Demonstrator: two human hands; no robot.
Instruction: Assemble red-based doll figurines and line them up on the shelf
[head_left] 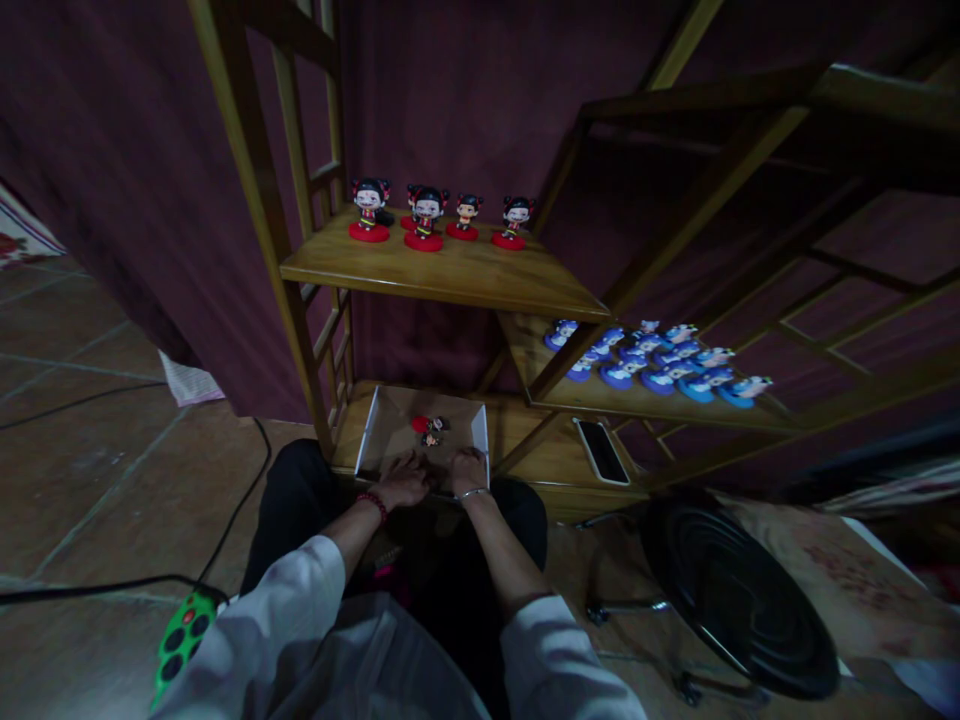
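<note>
A shallow open cardboard box with white edges rests on the low shelf between my knees. Inside lie a few small figurines with black hair, one on a red base. My left hand, wearing a red bead bracelet, reaches over the near side of the box with fingers stretched out, just short of the figurines. At the near right corner of the box is my right hand, a silver bangle on the wrist. Its fingers are curled in, and whatever they grip is hidden.
Several red-based figurines stand on the wooden shelf above. Rows of blue figurines fill a shelf to the right. A phone-like black and white item lies below them. A black round stool and a green power strip flank me.
</note>
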